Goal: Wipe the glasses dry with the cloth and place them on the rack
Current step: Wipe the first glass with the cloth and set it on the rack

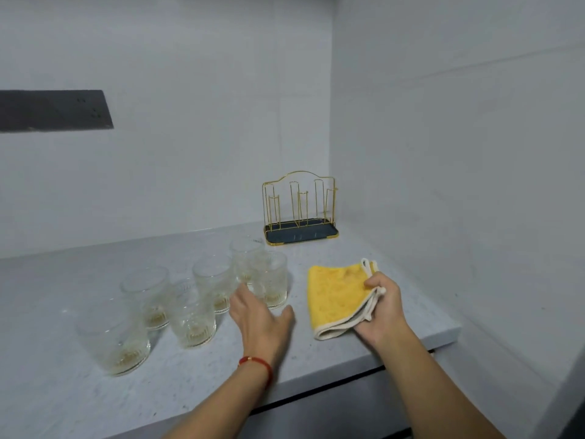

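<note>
Several clear ribbed glasses stand upright on the grey countertop [63, 400]. The nearest to my hands is one glass [271, 277]; another glass [114, 337] stands at the front left. My left hand [258, 321] hovers open just in front of that first glass, fingers spread, holding nothing. A folded yellow cloth [335, 296] with a cream edge lies to the right, and my right hand [381, 308] grips its right edge. The gold wire rack [299, 210] with a dark tray stands empty in the back corner.
White walls close in behind and to the right. The counter's front edge runs diagonally below my arms, with a dark cabinet front beneath. A dark panel [53, 110] is fixed to the back wall at left.
</note>
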Demonstrator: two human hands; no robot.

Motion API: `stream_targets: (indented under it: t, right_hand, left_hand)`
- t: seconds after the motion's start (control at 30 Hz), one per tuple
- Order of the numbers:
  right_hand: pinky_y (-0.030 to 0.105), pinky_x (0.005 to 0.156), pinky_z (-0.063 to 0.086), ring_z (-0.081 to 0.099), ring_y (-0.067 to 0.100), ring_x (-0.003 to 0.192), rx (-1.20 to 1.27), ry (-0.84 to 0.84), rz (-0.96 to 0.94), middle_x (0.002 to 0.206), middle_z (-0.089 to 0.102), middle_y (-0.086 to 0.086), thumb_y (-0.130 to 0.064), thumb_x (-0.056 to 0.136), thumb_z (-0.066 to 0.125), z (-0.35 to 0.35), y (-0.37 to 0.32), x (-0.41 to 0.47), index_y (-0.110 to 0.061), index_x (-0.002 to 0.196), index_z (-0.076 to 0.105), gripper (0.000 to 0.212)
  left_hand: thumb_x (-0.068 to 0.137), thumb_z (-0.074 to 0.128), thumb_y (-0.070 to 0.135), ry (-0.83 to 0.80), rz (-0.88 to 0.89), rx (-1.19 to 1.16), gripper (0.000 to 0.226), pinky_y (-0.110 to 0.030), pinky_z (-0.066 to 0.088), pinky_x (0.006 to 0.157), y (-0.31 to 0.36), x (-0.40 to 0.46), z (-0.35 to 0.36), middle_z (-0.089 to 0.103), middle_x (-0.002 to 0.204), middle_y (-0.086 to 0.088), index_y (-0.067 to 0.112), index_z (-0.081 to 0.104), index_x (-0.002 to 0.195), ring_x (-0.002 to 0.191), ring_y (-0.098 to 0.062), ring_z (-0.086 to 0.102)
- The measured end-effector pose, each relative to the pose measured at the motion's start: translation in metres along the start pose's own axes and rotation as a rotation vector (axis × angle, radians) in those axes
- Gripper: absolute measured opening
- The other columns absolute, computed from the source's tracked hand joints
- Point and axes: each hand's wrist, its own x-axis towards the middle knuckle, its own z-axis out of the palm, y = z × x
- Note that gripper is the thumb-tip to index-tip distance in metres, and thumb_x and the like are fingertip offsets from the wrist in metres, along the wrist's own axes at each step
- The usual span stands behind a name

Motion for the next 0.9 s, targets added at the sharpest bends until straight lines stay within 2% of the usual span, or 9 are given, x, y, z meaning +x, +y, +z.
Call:
stream_targets:
  t: [0.07,0.2,0.3,0.4,0.5,0.63,0.73,0.8,0.9]
  right_hand:
    - [0.065,0.110,0.040,0.062,0.047,0.116,0.039,-0.023,-0.003,0.118,0.070,0.026,-0.016,0.081,0.045,-0.001,-0.001,0.001,-0.005,0.103,0.065,0.032]
    - [0.063,0.108,0.042,0.064,0.044,0.108,0.064,-0.026,-0.013,0.110,0.073,0.023,-0.018,0.082,0.043,-0.002,0.002,0.000,-0.005,0.102,0.066,0.033]
    - [0.056,0.101,0.048,0.065,0.041,0.101,0.087,-0.037,-0.054,0.104,0.074,0.021,-0.019,0.084,0.042,0.003,0.002,0.004,-0.005,0.101,0.067,0.033]
    - [0.051,0.093,0.053,0.066,0.039,0.093,0.026,-0.022,-0.104,0.099,0.071,0.020,-0.019,0.085,0.044,0.021,0.004,0.020,-0.004,0.105,0.064,0.032]
    - [0.060,0.100,0.053,0.073,0.042,0.093,-0.109,-0.074,-0.129,0.101,0.076,0.023,-0.029,0.093,0.051,0.045,0.013,0.034,-0.003,0.106,0.070,0.035]
    - [0.057,0.109,0.046,0.066,0.040,0.120,-0.011,-0.184,-0.118,0.125,0.071,0.022,-0.056,0.096,0.053,0.051,0.008,0.049,-0.005,0.129,0.067,0.063]
    - [0.052,0.108,0.045,0.064,0.034,0.104,0.035,-0.271,-0.113,0.110,0.066,0.020,-0.022,0.077,0.071,0.041,0.006,0.064,0.000,0.116,0.065,0.046]
    - [0.055,0.097,0.055,0.072,0.036,0.100,-0.168,-0.220,-0.110,0.111,0.071,0.024,-0.003,0.085,0.071,0.037,0.011,0.076,0.000,0.117,0.062,0.033]
    - [0.058,0.098,0.056,0.073,0.038,0.110,-0.373,-0.197,-0.149,0.121,0.074,0.020,-0.012,0.092,0.069,0.037,0.020,0.084,-0.014,0.137,0.054,0.048]
  left_hand:
    - [0.071,0.082,0.030,0.004,-0.090,-0.047,0.104,-0.052,0.033,0.123,0.000,0.023,0.006,0.031,0.158,-0.007,0.017,0.022,0.156,0.148,-0.033,0.029]
    - [0.066,0.089,0.037,-0.007,-0.109,-0.166,0.068,-0.046,0.058,0.093,0.000,0.048,0.005,0.063,0.118,-0.001,0.030,0.047,0.119,0.109,-0.029,0.064]
    - [0.073,0.092,0.030,-0.035,0.002,-0.195,0.062,-0.026,0.052,0.078,0.012,0.042,-0.002,0.064,0.111,0.003,0.022,0.055,0.121,0.104,-0.021,0.064]
    - [0.076,0.091,0.036,-0.214,0.179,-0.189,0.062,-0.018,0.048,0.080,0.030,0.039,-0.002,0.064,0.114,0.015,0.034,0.054,0.126,0.106,-0.006,0.062]
    - [0.072,0.093,0.038,-0.350,0.199,-0.198,0.078,-0.025,0.057,0.078,0.045,0.043,0.007,0.067,0.105,0.010,0.039,0.040,0.129,0.091,-0.005,0.069]
    - [0.077,0.088,0.048,-0.400,0.097,-0.430,0.061,-0.051,0.063,0.085,0.039,0.061,0.018,0.079,0.095,-0.007,0.039,0.046,0.121,0.084,-0.026,0.078]
    - [0.083,0.087,0.036,-0.472,0.073,-0.553,0.061,-0.050,0.063,0.087,0.035,0.069,0.019,0.079,0.105,-0.009,0.033,0.050,0.132,0.093,-0.028,0.078]
    - [0.080,0.091,0.019,-0.504,0.042,-0.616,0.067,-0.042,0.065,0.081,0.032,0.071,0.022,0.073,0.114,-0.009,0.030,0.051,0.134,0.094,-0.023,0.078]
    - [0.080,0.088,0.006,-0.461,0.068,-0.639,0.064,-0.042,0.065,0.081,0.023,0.077,0.024,0.066,0.122,-0.010,0.029,0.057,0.131,0.096,-0.020,0.078]
